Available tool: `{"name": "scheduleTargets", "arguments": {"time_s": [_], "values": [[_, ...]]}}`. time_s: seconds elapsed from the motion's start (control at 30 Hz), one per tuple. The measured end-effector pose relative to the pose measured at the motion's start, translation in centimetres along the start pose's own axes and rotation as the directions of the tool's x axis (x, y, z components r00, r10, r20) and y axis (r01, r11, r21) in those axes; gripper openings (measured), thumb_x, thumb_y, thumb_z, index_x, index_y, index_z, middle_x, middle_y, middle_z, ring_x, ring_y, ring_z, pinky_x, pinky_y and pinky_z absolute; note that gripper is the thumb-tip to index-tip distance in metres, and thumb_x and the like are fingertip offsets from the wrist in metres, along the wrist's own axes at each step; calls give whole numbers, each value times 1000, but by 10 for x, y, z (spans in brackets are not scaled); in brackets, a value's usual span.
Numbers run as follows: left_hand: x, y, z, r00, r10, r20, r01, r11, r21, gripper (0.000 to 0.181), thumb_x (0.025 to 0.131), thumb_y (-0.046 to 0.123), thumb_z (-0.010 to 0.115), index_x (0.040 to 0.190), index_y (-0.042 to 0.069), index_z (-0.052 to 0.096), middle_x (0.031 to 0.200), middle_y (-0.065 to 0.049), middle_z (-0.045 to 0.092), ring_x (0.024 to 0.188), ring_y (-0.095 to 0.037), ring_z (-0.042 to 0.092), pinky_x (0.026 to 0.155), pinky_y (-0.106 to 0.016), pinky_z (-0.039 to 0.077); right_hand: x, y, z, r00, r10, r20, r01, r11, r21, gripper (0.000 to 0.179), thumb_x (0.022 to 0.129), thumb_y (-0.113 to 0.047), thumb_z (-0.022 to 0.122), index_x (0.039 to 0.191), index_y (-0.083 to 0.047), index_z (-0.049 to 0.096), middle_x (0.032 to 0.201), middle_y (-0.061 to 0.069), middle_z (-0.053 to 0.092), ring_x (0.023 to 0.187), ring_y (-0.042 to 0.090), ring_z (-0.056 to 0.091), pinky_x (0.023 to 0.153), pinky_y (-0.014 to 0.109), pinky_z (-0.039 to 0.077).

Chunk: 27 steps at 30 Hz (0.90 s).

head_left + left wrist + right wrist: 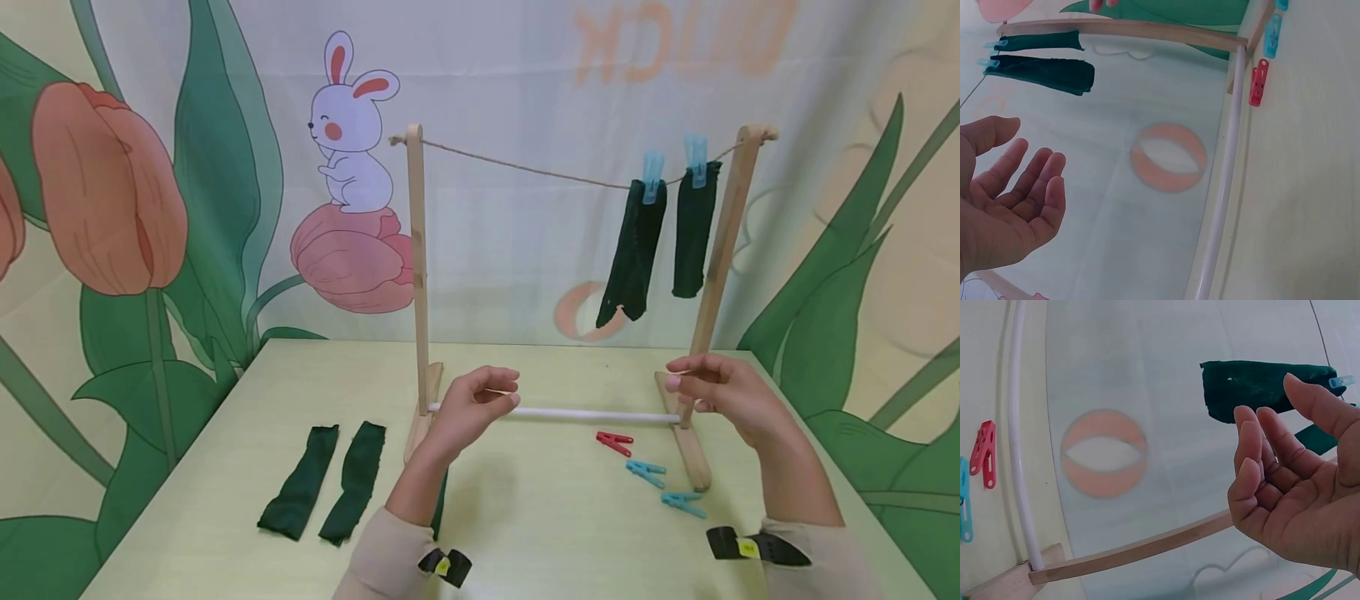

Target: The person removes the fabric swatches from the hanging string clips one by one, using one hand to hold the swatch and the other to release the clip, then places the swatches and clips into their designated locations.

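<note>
My left hand [474, 408] is held over the table near the rack's left post, fingers loosely bent around nothing. Beside the right post hovers my right hand [723, 392], also holding nothing, its fingers relaxed in the right wrist view. Two dark green cloth strips, one [636, 250] left of the other [696, 229], hang from the string [525, 171], each under a blue clothespin [652, 177]. On the table lie a red clothespin [615, 442] and two blue clothespins [645, 473]. More green strips [300, 483] lie at the left, one partly hidden behind my left forearm.
The wooden rack has a left post [416, 267], a right post [723, 250] and a white crossbar [592, 414] low between them. Its wooden feet [693, 462] rest on the pale table [540, 517]. A printed curtain [510, 267] hangs behind.
</note>
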<state>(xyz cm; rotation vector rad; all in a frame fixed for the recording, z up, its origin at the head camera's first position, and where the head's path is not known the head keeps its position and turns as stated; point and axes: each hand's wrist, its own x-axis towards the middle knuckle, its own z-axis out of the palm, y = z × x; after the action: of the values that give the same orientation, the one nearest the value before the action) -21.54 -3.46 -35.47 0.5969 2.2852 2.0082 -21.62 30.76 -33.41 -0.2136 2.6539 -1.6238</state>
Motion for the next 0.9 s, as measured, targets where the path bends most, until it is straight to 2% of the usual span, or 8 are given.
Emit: {"name": "scheduleTargets", "arguments": {"time_s": [0.23,0.5,0.57,0.73,0.9], "values": [[11,3,8,1000,28,-5,-28,999,-32,27,87,0,62,113,-4,60,104,-18,60,96,-34,58,74,-26,48,10,-17,1,1000,-25,-5,25,999,-45,44,89,-31,63,117,2,52,95,4,64,82,19,58,67,29,49],[22,11,19,997,72,-11,-72,997,-7,27,86,1,62,113,-3,61,105,-16,61,96,-33,59,71,-26,48,19,-37,-2,998,-59,-33,58,998,-39,39,91,-27,62,117,0,52,91,-2,63,82,17,57,64,28,47],[24,14,22,997,82,-12,-82,997,1,27,86,1,63,113,-3,61,105,-16,62,95,-32,59,71,-27,49,22,-41,-2,996,-75,-40,73,997,-37,38,91,-28,62,116,-1,53,92,0,63,83,18,57,64,28,47],[32,18,28,996,82,-21,-81,996,35,26,86,3,63,112,-2,62,103,-14,62,93,-30,60,72,-29,50,30,-48,-5,993,-112,-46,111,994,-20,32,91,-27,61,113,-5,55,92,-1,63,83,18,57,66,27,47],[54,2,35,997,71,-39,-70,997,30,26,86,7,65,112,3,63,104,-10,62,93,-28,60,72,-30,50,39,-54,-7,978,-197,-68,197,980,-6,20,91,-23,61,108,-12,59,93,-3,62,85,18,57,67,26,48]]}}
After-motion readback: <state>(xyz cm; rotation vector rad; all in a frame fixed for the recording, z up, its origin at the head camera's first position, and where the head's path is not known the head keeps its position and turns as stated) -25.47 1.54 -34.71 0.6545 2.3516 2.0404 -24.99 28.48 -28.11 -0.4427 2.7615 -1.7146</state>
